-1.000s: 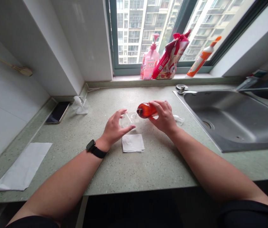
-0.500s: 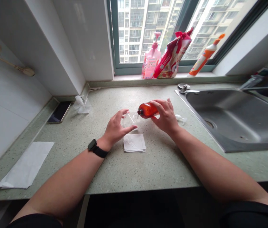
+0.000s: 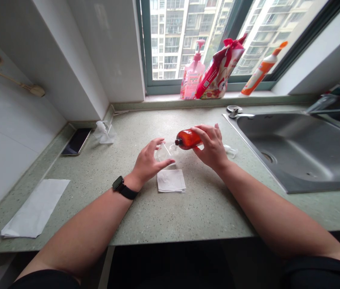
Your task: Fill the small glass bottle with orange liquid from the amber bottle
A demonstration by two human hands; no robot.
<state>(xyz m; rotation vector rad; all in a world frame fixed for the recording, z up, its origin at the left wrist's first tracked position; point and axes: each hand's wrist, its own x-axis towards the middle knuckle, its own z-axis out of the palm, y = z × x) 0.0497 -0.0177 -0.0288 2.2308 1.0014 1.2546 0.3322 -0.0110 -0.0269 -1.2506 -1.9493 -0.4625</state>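
My right hand (image 3: 212, 147) grips an orange-red bottle (image 3: 189, 139), tipped nearly flat with its dark neck pointing left. That neck sits close to the threaded mouth of a clear bottle (image 3: 164, 153); whether the two touch, I cannot tell. The fingers and thumb of my left hand (image 3: 149, 160) curve around the clear bottle, hiding part of it. A folded white tissue (image 3: 171, 181) lies on the counter just in front of it. Partly behind my right hand is a white pump head (image 3: 230, 151).
A steel sink (image 3: 302, 185) is set into the counter (image 3: 206, 216) on the right. Over at the left are a phone (image 3: 76, 141), a small clear container with a white top (image 3: 104, 132) and folded paper (image 3: 35, 208). A pink pump bottle (image 3: 192, 78), red bag (image 3: 220, 72) and orange-white bottle (image 3: 260, 74) line the windowsill.
Both hands and the two bottles keep nearly the same pose. The whole view has shifted very slightly.
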